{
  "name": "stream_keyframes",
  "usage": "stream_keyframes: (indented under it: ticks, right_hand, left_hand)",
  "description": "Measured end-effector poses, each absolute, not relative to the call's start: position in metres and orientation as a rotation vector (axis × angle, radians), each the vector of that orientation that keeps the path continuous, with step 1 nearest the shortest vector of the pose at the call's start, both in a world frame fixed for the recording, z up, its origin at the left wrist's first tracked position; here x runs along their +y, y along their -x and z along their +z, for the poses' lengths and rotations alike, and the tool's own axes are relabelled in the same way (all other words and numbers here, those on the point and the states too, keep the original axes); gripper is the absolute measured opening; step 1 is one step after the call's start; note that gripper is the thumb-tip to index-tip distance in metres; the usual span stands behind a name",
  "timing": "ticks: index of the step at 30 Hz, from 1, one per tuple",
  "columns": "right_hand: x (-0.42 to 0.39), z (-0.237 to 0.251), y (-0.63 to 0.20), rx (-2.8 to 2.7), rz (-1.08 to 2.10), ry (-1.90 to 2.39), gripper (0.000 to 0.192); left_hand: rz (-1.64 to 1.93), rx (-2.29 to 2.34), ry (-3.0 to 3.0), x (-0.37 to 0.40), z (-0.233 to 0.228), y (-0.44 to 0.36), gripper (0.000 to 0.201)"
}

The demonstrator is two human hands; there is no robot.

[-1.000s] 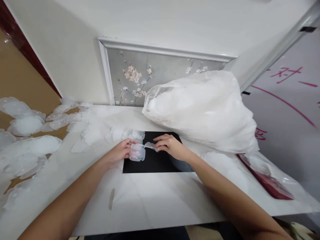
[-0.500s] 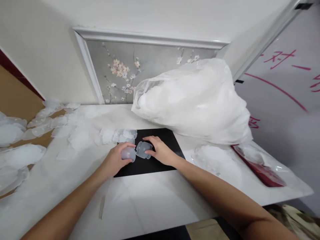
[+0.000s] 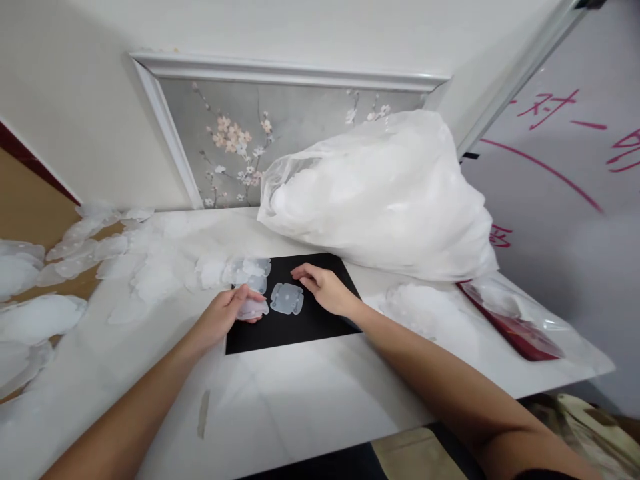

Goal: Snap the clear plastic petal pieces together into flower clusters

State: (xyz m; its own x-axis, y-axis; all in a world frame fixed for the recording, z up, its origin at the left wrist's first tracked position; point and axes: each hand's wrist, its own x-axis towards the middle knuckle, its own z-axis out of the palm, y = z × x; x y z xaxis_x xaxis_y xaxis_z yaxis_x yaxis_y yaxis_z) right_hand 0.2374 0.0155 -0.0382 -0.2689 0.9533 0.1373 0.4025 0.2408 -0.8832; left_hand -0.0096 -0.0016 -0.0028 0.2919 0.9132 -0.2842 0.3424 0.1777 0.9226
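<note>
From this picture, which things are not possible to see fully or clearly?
Head view: left side of the plastic piece held by the left hand; the hand covers it.
Head view: contents of the white bag; its cloudy plastic blurs them.
Head view: lower right of the wall picture; the bag hides it.
Head view: rest of the red writing; the right edge cuts it off.

Center of frame: right hand (image 3: 327, 288) now clear of translucent plastic piece (image 3: 287, 299), released flat on black mat (image 3: 295, 332).
</note>
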Motion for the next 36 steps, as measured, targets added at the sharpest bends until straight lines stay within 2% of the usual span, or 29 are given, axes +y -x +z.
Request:
stream_keyframes:
  ticks: [4,6,8,11,15,20,31,36]
  right_hand:
    - [0.012,-0.036,-0.234,-1.911,0.884,1.242,0.022]
    - [0.011,-0.036,-0.233,-1.975,0.839,1.244,0.030]
    - [0.010,-0.036,-0.232,-2.018,0.822,1.248,0.043]
    - [0.011,-0.037,-0.231,-1.999,0.869,1.246,0.048]
    - [0.013,-0.041,-0.232,-1.835,1.075,1.157,0.045]
    - [0.016,-0.043,-0.235,-1.653,1.360,1.045,0.035]
    - [0.019,-0.045,-0.237,-1.556,1.473,1.032,0.032]
    - [0.021,-0.044,-0.240,-1.474,1.553,1.009,0.033]
  left_hand:
    - [0.594,1.290,-1.428,-0.002,0.000,0.009,0.033]
    - [0.570,1.332,-1.464,-0.003,0.001,0.008,0.026]
    - [0.565,1.351,-1.451,-0.003,0.002,0.007,0.025]
    - [0.600,1.326,-1.357,-0.003,0.001,0.008,0.031]
    - [0.608,1.249,-1.250,-0.002,-0.001,0.011,0.039]
    - [0.601,1.248,-1.284,-0.001,-0.002,0.012,0.031]
    - [0.644,1.261,-1.291,-0.002,0.000,0.007,0.021]
    - [0.629,1.259,-1.303,-0.003,0.002,0.006,0.024]
